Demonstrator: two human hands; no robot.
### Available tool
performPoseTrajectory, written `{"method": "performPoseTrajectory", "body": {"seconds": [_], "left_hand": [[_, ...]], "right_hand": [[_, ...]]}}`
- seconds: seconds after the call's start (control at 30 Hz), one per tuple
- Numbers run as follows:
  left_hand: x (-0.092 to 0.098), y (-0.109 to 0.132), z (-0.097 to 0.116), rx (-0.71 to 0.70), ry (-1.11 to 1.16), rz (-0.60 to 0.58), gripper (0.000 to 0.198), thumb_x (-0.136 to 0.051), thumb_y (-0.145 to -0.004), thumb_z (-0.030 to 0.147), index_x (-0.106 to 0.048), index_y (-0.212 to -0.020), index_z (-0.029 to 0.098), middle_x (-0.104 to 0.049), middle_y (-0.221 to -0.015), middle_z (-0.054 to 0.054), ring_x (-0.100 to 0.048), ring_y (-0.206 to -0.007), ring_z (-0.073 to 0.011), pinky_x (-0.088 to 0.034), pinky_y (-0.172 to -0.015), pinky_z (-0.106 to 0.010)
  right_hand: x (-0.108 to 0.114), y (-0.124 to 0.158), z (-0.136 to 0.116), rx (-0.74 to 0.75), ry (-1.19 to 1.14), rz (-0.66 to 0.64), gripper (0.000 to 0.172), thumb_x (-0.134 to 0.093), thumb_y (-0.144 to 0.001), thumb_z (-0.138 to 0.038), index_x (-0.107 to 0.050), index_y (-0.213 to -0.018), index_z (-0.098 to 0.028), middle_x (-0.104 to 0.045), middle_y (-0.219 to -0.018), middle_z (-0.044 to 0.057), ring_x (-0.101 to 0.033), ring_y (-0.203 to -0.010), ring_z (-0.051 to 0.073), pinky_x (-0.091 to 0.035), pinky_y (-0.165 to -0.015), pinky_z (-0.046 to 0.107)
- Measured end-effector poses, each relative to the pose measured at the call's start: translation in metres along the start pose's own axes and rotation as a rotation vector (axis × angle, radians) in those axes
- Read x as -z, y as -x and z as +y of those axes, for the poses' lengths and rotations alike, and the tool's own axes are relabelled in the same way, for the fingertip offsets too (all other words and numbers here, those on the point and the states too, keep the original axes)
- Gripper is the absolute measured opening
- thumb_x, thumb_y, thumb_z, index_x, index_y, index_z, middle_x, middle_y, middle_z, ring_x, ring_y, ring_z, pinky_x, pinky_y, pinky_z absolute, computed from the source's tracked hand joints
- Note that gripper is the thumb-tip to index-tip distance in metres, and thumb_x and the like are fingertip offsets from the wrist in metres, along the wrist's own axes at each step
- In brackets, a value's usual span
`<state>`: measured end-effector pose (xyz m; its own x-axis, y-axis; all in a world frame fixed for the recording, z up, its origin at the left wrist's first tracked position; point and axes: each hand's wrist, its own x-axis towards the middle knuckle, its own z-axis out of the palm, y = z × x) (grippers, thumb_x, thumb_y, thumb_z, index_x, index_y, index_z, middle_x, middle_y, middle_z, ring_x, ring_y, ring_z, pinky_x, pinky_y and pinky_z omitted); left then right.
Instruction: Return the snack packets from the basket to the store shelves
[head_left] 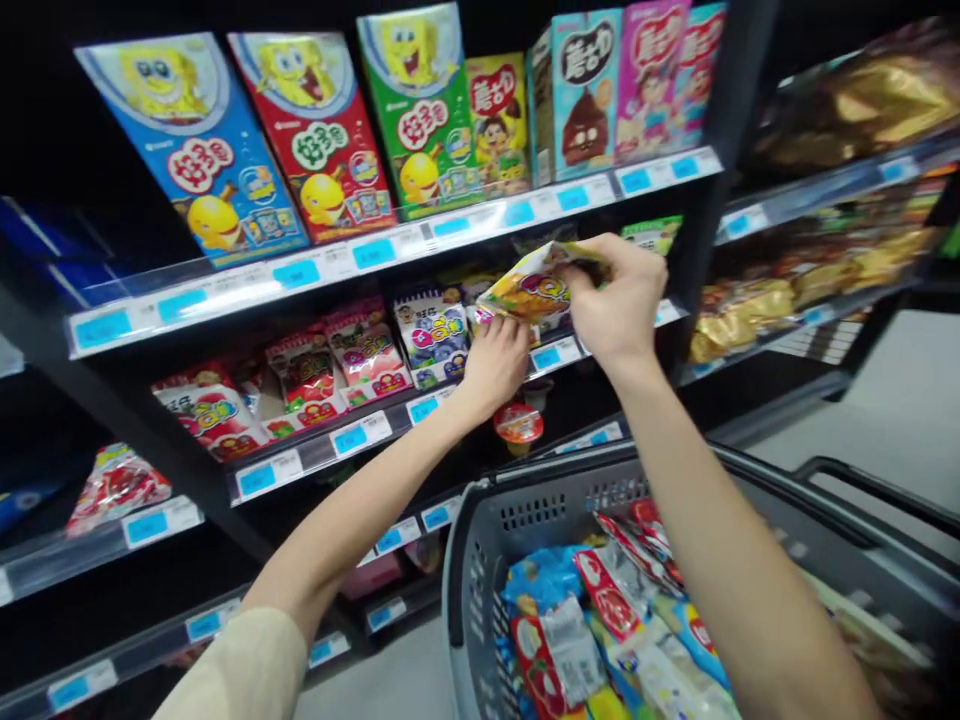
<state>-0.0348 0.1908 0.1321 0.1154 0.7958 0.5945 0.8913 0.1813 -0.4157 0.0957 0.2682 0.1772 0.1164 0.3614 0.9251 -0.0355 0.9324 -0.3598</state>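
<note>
Shop: price-tagged snack shelves (pixel 225 290), shopping basket (pixel 466 535).

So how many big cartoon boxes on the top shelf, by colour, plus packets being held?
Blue box: 1
Red box: 1
Green box: 1
Held packet: 1
Total: 4

Head-worn camera — close to the shelves (pixel 375 252), facing them, tilted down over the basket (pixel 487 530).
</note>
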Motion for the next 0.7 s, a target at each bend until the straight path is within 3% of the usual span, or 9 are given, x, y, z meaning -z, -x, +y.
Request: {"method": "performPoseTrajectory", "body": {"seconds": [0.23,0.53,0.7], "left_hand": [[0.024,-0.011,0.006,0.114,0.051,-0.197,0.024,-0.042,-0.103,0.013,-0.057,-0.122,0.01,-0.068,-0.12,-0.019,-0.068,-0.116,-0.0282,-0.054,-0.09,-0.035],[0.018,-0.006,0.008,0.155,0.102,-0.222,0.033,-0.054,-0.095,0.024,-0.053,-0.126,0.01,-0.069,-0.121,-0.019,-0.07,-0.111,-0.0322,-0.057,-0.089,-0.039],[0.018,0.001,0.002,0.104,0.056,-0.181,0.031,-0.049,-0.098,0.024,-0.057,-0.125,0.012,-0.071,-0.115,-0.015,-0.071,-0.107,-0.0301,-0.056,-0.09,-0.039]], "right_hand": [[-0.01,0.004,0.009,-0.004,0.016,-0.088,0.028,-0.053,-0.085,-0.013,-0.077,-0.097,-0.021,-0.077,-0.1,0.005,-0.071,-0.099,0.027,-0.057,-0.094,0.042],[-0.03,0.014,0.014,0.033,0.007,-0.156,0.033,-0.048,-0.086,-0.007,-0.074,-0.097,-0.023,-0.077,-0.109,0.005,-0.066,-0.111,0.029,-0.052,-0.107,0.05],[-0.042,0.017,0.019,0.015,-0.098,-0.134,0.047,-0.056,-0.086,-0.009,-0.061,-0.131,-0.022,-0.063,-0.137,0.011,-0.063,-0.121,0.027,-0.054,-0.108,0.045]]}}
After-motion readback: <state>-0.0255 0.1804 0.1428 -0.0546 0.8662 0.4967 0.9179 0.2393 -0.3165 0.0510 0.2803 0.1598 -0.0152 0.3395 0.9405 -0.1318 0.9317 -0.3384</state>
